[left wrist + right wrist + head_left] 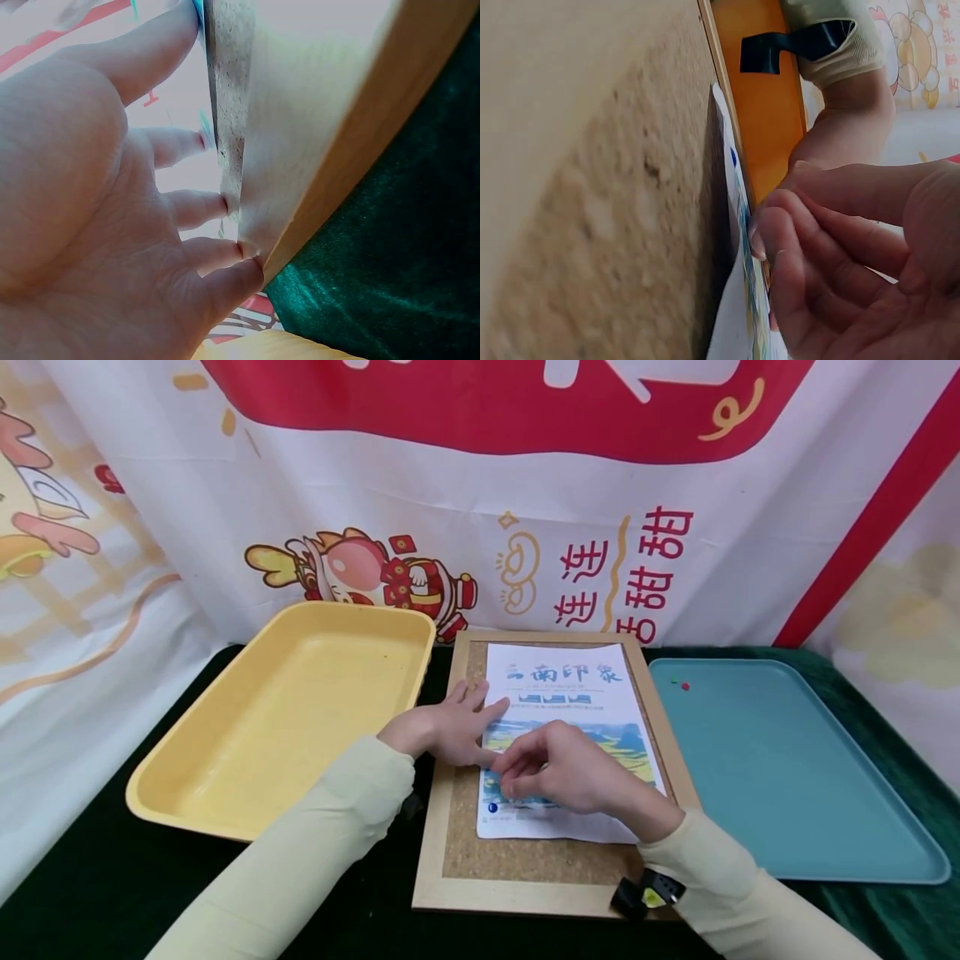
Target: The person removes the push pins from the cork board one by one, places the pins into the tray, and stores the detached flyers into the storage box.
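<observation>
A printed sheet of paper [573, 660] with blue writing and a landscape picture lies on a wood-framed cork board [510, 862]. My left hand [459, 728] rests with spread fingers over the sheet's left edge. In the left wrist view, its fingertips reach the paper and the frame's inner side. Close beside it, my right hand [562, 768] has curled fingers over the sheet's left half, thumb and fingertips brought together. I cannot tell whether a small thing is pinched there. A round blue spot [492, 807] shows near the sheet's lower left corner, which lifts slightly in the right wrist view.
A yellow tray [262, 760] stands left of the board. To the right lies a blue-green tray [795, 777] with a small red thing [686, 687] near its upper left corner. Dark green cloth [360, 902] covers the table, and a printed curtain [465, 485] hangs behind.
</observation>
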The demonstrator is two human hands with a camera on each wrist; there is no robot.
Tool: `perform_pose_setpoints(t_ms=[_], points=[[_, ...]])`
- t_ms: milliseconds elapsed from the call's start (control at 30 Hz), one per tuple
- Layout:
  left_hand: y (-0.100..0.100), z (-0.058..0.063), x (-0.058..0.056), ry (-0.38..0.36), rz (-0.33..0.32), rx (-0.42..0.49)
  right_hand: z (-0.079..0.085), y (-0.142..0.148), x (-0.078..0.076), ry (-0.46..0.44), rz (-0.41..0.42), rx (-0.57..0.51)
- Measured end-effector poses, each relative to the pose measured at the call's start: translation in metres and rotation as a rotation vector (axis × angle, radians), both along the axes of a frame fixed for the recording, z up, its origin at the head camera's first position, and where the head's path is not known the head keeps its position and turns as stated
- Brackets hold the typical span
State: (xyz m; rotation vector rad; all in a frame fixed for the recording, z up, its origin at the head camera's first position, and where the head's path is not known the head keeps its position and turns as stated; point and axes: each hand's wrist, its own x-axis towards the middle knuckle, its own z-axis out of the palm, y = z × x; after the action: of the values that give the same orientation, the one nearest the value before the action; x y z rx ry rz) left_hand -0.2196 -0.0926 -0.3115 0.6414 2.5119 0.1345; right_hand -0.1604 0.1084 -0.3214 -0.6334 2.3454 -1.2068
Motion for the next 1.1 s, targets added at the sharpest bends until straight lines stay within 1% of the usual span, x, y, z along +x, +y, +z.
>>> perform_pose_setpoints(t_ms=[100, 300, 433, 600, 767, 900, 1100], points=[[0.000, 0.000, 0.001, 0.001, 0.000, -0.006, -0.001, -0.002, 0.001, -0.021, 0.005, 0.018], [0.001, 0.001, 0.001, 0.002, -0.004, -0.017, -0.003, -0.004, 0.003, -0.033, 0.033, 0.039], [0.001, 0.001, 0.001, 0.004, -0.002, -0.016, -0.003, -0.004, 0.005, -0.031, 0.054, 0.053], [0.001, 0.000, 0.000, 0.005, -0.003, -0.020, -0.002, -0.008, 0.008, -0.012, 0.078, 0.115], [0.000, 0.000, 0.000, 0.002, 0.005, -0.014, -0.002, -0.012, 0.010, 0.002, 0.074, 0.152], [0.000, 0.001, 0.001, -0.001, 0.012, -0.007, -0.003, -0.015, 0.010, -0.001, 0.066, 0.156], [0.002, 0.001, 0.001, -0.004, 0.005, -0.003, -0.004, -0.016, 0.011, 0.019, 0.052, 0.173]])
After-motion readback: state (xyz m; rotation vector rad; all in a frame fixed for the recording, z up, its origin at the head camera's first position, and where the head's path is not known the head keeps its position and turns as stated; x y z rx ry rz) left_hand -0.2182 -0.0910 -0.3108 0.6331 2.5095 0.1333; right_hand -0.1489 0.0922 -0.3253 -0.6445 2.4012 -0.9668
